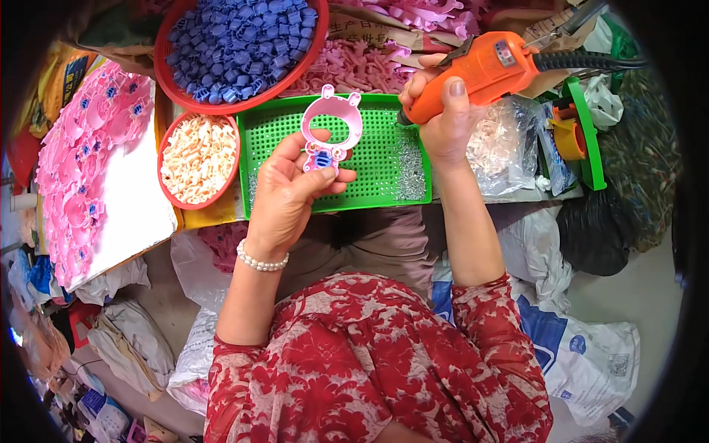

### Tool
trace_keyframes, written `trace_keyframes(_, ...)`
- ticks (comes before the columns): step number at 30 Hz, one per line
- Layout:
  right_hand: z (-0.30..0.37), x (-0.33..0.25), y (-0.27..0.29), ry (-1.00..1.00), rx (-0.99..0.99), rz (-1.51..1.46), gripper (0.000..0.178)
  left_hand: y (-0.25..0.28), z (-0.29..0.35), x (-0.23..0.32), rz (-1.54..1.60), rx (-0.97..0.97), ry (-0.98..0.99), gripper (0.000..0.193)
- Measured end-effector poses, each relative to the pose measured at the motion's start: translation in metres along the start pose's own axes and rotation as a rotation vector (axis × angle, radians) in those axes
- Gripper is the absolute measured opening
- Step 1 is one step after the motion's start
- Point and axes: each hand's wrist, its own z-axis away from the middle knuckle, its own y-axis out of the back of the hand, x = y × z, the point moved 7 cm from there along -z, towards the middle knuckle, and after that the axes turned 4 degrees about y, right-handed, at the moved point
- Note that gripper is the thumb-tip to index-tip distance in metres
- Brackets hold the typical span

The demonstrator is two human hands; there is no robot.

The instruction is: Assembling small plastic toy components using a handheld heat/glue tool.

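Red top: floral-patterned cloth.
Left hand: pinching a pink plastic frame, ring-shaped and eared, blue piece inset, above the green tray.
Right hand: wrapped round an orange driver, apart from the frame.
Driving step: probably preparing a screw; next move calls for a steady frame.
Screws: small, metallic, heaped on the tray's perforated floor.
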Motion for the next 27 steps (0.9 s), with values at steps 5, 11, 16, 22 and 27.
trace_keyframes(5,0.0000,0.0015,0.0010,-0.001,0.006,-0.011,0.055,0.0003,-0.0002,0.0002,0.008,-0.007,-0.003,0.039)
trace_keyframes(11,0.0003,-0.0003,0.0003,0.002,0.007,0.007,0.054,0.0007,-0.0001,0.0005,0.011,-0.010,-0.009,0.041)
trace_keyframes(16,0.0013,-0.0011,0.0009,-0.009,0.018,0.026,0.055,0.0005,0.0001,0.0003,0.018,-0.009,-0.012,0.044)
trace_keyframes(22,0.0007,-0.0001,0.0015,-0.005,0.021,-0.005,0.054,0.0014,-0.0003,-0.0008,0.010,-0.005,-0.010,0.043)
trace_keyframes(27,0.0013,-0.0006,-0.0024,0.005,0.024,0.008,0.054,0.0010,0.0003,-0.0002,-0.002,0.000,-0.003,0.041)
